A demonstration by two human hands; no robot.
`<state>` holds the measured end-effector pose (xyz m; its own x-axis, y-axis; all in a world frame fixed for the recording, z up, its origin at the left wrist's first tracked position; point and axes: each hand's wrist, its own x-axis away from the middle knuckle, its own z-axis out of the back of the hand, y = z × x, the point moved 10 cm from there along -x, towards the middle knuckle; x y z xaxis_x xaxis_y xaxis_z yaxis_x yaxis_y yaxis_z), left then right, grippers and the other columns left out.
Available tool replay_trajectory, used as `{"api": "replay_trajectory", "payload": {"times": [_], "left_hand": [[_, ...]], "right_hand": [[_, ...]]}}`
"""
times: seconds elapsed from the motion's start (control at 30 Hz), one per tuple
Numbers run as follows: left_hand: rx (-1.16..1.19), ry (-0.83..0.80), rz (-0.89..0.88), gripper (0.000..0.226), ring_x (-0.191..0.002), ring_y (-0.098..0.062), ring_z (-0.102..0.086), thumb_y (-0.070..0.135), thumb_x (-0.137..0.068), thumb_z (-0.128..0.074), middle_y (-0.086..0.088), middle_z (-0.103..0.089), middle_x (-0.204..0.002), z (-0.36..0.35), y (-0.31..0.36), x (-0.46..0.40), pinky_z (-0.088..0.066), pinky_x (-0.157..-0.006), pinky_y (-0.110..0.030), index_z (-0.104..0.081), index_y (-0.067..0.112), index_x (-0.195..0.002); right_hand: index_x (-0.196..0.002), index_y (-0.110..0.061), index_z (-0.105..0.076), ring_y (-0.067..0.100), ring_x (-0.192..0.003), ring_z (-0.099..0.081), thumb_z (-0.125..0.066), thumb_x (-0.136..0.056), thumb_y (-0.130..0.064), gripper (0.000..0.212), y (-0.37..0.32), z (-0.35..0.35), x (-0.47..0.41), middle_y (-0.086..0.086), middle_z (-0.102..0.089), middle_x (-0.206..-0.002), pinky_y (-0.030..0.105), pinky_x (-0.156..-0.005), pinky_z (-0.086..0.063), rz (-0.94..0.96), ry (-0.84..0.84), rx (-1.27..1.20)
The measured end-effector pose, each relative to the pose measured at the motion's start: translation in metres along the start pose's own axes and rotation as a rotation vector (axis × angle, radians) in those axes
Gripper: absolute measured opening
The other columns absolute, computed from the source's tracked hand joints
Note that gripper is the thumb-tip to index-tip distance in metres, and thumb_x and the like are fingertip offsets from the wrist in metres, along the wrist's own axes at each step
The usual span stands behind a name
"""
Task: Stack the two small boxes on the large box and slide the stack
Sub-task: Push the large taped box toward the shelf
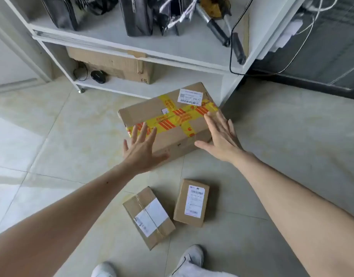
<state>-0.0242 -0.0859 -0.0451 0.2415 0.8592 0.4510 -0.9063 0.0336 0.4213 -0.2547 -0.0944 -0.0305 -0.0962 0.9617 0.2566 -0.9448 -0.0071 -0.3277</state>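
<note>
Three cardboard boxes are counted on the tiled floor point(52, 136). One large box point(168, 124) is observed lying at an angle just before the white shelf unit point(172, 54); it is crossed by yellow tape with red stripes and bears one white shipping label near its far corner, plus one smaller white sticker. Two small boxes are recorded nearer the person, apart from the large box and not stacked: the left small box point(149, 216), turned diagonally, with one white label and clear tape across it, and the right small box point(192, 202), just beside it but not touching, with one white label.

Two bare hands are extended toward the large box. The left hand point(142, 150) is held flat with fingers spread, over the near left corner of the box. The right hand point(222, 136) is likewise flat with fingers spread, at the box's right end. Nothing is gripped by either hand; whether the palms actually touch the cardboard cannot be told.

Two white shoes are noted at the bottom edge. One further cardboard carton point(120, 64) is seen on the lowest shelf, and one dark round object beside it.
</note>
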Motion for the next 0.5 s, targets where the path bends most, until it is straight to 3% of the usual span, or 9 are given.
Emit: {"api": "replay_trajectory", "payload": {"times": [0.1,0.23,0.33,0.5], "left_hand": [[-0.237,0.079,-0.073,0.107,-0.149,-0.026,0.026,0.072,-0.077,-0.056,-0.002,0.024,-0.163,-0.035,-0.017,-0.037,0.005,-0.116,-0.064,0.005,0.033,-0.156],[-0.413,0.215,-0.144,0.112,-0.149,-0.029,0.025,0.075,-0.071,-0.059,0.001,0.023,-0.163,-0.06,-0.038,-0.076,0.003,-0.11,-0.075,0.009,0.039,-0.153],[-0.41,0.267,-0.175,0.111,-0.149,-0.033,0.022,0.071,-0.07,-0.064,0.004,0.02,-0.164,-0.068,-0.052,-0.095,-0.004,-0.105,-0.08,0.008,0.045,-0.151],[-0.423,0.348,-0.25,0.112,-0.151,-0.034,0.015,0.07,-0.069,-0.065,0.003,0.012,-0.165,-0.071,-0.056,-0.107,-0.01,-0.107,-0.078,0.007,0.046,-0.151]], "right_hand": [[-0.152,-0.022,0.01,0.021,-0.148,0.021,-0.059,-0.076,-0.069,0.114,0.03,-0.039,-0.032,0.002,0.015,-0.163,0.051,-0.119,0.01,0.03,-0.016,0.328],[-0.149,-0.033,0.017,0.026,-0.147,0.025,-0.07,-0.061,-0.073,0.131,0.06,-0.064,-0.07,0.002,0.024,-0.161,0.058,-0.118,0.009,0.014,-0.046,0.473],[-0.147,-0.043,0.019,0.025,-0.146,0.027,-0.071,-0.056,-0.076,0.132,0.069,-0.071,-0.095,0.0,0.027,-0.16,0.058,-0.116,0.011,0.02,-0.037,0.489],[-0.145,-0.05,0.018,0.023,-0.147,0.024,-0.062,-0.063,-0.079,0.118,0.07,-0.086,-0.115,0.0,0.026,-0.16,0.057,-0.116,0.009,0.04,0.043,0.413]]}}
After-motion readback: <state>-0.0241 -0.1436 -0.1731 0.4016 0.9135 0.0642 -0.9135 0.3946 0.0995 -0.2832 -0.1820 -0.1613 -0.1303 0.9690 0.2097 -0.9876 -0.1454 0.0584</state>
